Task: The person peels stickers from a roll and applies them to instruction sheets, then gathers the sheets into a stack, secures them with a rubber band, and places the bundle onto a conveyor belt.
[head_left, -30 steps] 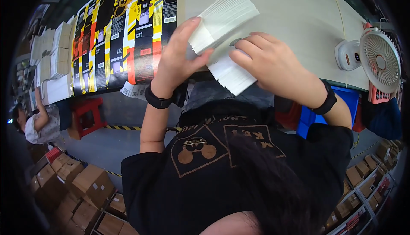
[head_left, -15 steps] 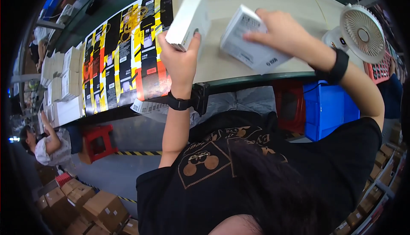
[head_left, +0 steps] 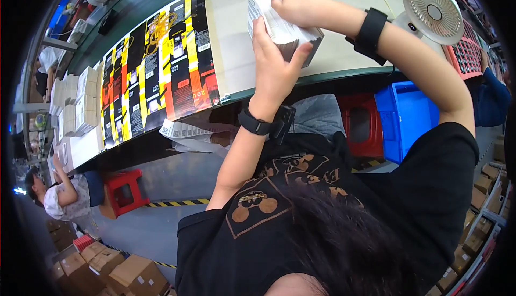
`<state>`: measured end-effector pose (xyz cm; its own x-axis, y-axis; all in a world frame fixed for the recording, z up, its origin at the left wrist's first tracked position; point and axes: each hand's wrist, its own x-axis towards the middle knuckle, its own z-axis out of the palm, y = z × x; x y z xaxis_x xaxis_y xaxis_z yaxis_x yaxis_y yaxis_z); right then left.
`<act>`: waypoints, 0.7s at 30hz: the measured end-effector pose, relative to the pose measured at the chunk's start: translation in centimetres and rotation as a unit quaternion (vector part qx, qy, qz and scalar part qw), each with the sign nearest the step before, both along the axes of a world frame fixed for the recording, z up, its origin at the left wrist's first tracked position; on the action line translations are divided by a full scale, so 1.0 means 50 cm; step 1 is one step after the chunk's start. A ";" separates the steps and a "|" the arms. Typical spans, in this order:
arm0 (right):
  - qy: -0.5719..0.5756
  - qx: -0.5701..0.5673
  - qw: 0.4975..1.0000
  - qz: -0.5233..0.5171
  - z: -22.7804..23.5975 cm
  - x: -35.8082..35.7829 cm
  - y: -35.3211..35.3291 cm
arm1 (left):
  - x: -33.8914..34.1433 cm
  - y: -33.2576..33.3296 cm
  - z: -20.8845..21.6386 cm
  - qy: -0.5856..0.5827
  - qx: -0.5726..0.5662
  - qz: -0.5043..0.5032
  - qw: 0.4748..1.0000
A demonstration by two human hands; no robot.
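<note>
A thick stack of white folded leaflets (head_left: 280, 31) stands on edge over the pale tabletop, its layered paper edges showing. My left hand (head_left: 273, 66) grips it from the near left, thumb on the near side and fingers along the left face. Over its upper right side lies my right hand (head_left: 303, 6), fingers bent against the leaflets; some fingertips are hidden. At the left of the stack, one printed sheet (head_left: 252, 13) leans slightly apart from the rest.
Flat black, yellow and red printed packaging (head_left: 161, 70) covers the table's left part, with yellow rubber bands (head_left: 161, 27) on it. Piles of white leaflets (head_left: 83, 102) stand farther left. A white fan (head_left: 432, 11), blue crate (head_left: 406, 118) and red stool (head_left: 361, 124) are at right. Another person (head_left: 67, 194) sits left.
Two separate white stacks, one in each hand, have come together into one. My right hand moved left and away from me; my left hand moved right.
</note>
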<state>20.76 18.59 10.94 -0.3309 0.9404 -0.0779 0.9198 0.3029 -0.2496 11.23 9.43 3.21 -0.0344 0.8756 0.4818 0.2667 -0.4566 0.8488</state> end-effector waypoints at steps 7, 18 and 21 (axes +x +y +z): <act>0.021 -0.032 0.999 0.015 0.001 -0.018 -0.015 | -0.034 -0.021 -0.003 -0.072 -0.045 -0.127 0.988; 0.003 -0.117 0.991 0.063 0.021 0.020 -0.009 | -0.077 -0.047 -0.037 -0.247 -0.066 -0.078 0.964; -0.014 -0.105 0.987 0.120 0.034 0.004 -0.013 | -0.177 0.028 0.007 0.088 0.002 -0.018 0.996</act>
<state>20.95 17.94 12.63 -0.5365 0.7976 -0.2756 0.8357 0.4569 -0.3047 2.37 10.83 3.57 0.0817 0.8728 0.4813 0.3945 -0.4718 0.7886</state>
